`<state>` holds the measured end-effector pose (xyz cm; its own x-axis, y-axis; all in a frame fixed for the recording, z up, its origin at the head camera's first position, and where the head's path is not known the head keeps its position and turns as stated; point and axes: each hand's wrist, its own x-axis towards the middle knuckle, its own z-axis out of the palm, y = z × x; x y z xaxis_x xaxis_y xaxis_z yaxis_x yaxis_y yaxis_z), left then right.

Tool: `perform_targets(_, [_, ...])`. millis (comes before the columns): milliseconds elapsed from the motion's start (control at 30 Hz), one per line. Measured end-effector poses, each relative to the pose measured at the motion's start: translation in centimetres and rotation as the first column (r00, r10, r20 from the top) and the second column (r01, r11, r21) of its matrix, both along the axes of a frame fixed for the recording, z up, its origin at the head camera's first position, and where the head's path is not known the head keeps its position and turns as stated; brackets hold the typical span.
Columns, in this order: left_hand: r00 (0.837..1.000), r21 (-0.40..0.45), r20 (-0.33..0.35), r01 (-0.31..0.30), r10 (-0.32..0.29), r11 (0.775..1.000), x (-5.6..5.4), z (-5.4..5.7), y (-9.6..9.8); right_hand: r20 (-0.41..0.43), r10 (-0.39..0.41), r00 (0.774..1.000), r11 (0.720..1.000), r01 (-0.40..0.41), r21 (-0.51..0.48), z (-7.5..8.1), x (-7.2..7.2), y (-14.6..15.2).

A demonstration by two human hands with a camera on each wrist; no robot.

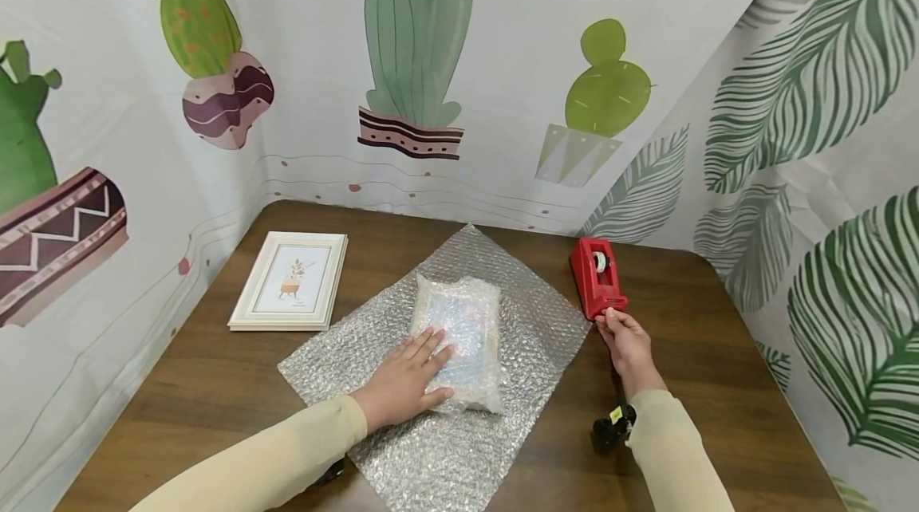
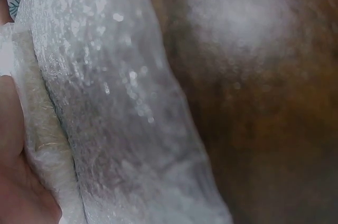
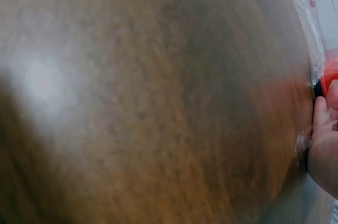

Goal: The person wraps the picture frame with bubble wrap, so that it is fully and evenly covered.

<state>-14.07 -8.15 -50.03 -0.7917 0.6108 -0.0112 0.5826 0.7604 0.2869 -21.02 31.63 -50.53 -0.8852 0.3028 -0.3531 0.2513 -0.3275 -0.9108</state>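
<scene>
A picture frame wrapped in bubble wrap [image 1: 470,320] lies on a larger flat bubble wrap sheet [image 1: 534,297]. My left hand [image 1: 402,380] rests on the wrapped frame with fingers spread; only its edge shows in the left wrist view, beside the package's side. At the front end of a red tape dispenser [image 1: 603,289], my right hand [image 1: 632,348] pinches with thumb and fingertips. A bit of clear tape [image 3: 302,142] shows by that hand in the right wrist view. How far the tape is pulled out is too faint to tell.
A second, white-rimmed picture frame [image 1: 289,281] lies at the left on the brown wooden table [image 1: 215,400]. Cloth printed with cacti and leaves [image 1: 502,81] hangs behind the table and along its sides. A black wrist camera [image 1: 613,426] sits at the right wrist.
</scene>
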Motion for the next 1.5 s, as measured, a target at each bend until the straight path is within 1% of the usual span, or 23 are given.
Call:
perform_targets(133, [1.0,-0.003,-0.014,-0.002,0.002,1.0,0.1,0.0,-0.1,0.016,0.008,1.0,0.999,-0.008,0.034,0.0,-0.1,0.1])
perform_targets(267, [1.0,-0.007,-0.025,-0.003,0.003,1.0,0.1,-0.1,-0.1,0.011,0.012,1.0,1.0,-0.012,0.028,0.0,-0.3,0.0])
perform_targets(367, [0.999,-0.01,-0.034,-0.004,0.003,1.0,0.2,-0.1,-0.2,0.002,0.016,1.0,0.999,-0.016,0.042,-0.1,-0.3,-0.1])
perform_targets(467, [1.0,-0.009,-0.024,-0.004,0.004,1.0,0.3,-0.1,-0.3,0.006,0.02,1.0,0.997,-0.02,0.072,-0.1,-0.4,-0.1])
perform_targets(600, [1.0,-0.003,-0.003,-0.008,0.008,1.0,0.4,0.0,-0.3,0.048,0.06,0.997,0.994,-0.064,0.083,0.1,-0.2,0.0])
perform_targets(667, [1.0,0.004,-0.01,-0.006,0.006,1.0,0.4,0.1,-0.2,0.054,0.081,0.995,0.992,-0.085,0.088,0.1,-0.1,0.2])
perform_targets(700, [1.0,0.007,-0.016,-0.005,0.005,1.0,0.4,0.1,-0.2,0.049,0.087,0.995,0.992,-0.091,0.083,0.1,0.0,0.4])
perform_targets(800, [0.999,0.018,-0.035,0.005,-0.005,1.0,0.3,0.2,0.0,-0.02,0.127,0.992,0.991,-0.126,0.047,-0.3,0.2,1.2])
perform_targets(833, [0.999,0.021,-0.042,0.008,-0.007,1.0,0.3,0.2,0.0,-0.079,0.151,0.985,0.988,-0.152,-0.007,-0.6,0.2,1.6])
perform_targets(867, [0.999,0.019,-0.041,0.009,-0.008,1.0,0.3,0.2,0.0,-0.1,0.171,0.98,0.984,-0.175,-0.024,-0.6,0.3,1.8])
perform_targets(933, [0.999,0.021,-0.036,0.01,-0.009,1.0,0.3,0.2,0.0,-0.111,0.208,0.972,0.976,-0.213,-0.037,-0.5,0.6,2.2])
perform_targets(1000, [1.0,0.015,-0.027,0.009,-0.009,1.0,0.2,0.2,0.0,-0.074,0.219,0.973,0.975,-0.221,-0.02,-0.2,1.0,2.3])
perform_targets(1033, [1.0,0.012,-0.021,0.008,-0.008,1.0,0.2,0.3,0.0,-0.05,0.212,0.976,0.977,-0.213,-0.011,0.1,1.2,2.3])
perform_targets(1067, [1.0,0.008,-0.013,0.007,-0.007,1.0,0.2,0.3,0.0,0.012,0.197,0.98,0.98,-0.197,0.037,0.5,1.4,2.1])
perform_targets(1167, [1.0,-0.003,0.003,0.003,-0.003,1.0,0.1,0.4,0.0,0.071,0.152,0.986,0.985,-0.156,0.068,1.1,1.8,1.8])
perform_targets(1267, [1.0,-0.008,0.004,0.0,0.0,1.0,0.0,0.4,0.0,0.066,0.133,0.989,0.988,-0.137,0.069,1.3,1.9,1.4])
perform_targets(1400, [1.0,-0.012,-0.003,0.006,-0.006,1.0,0.0,0.2,0.1,0.033,0.114,0.993,0.991,-0.116,0.067,1.2,2.1,0.9])
perform_targets(1500, [1.0,-0.017,-0.008,0.005,-0.005,1.0,0.0,0.1,0.0,-0.006,0.084,0.996,0.992,-0.083,0.094,1.8,2.4,0.4])
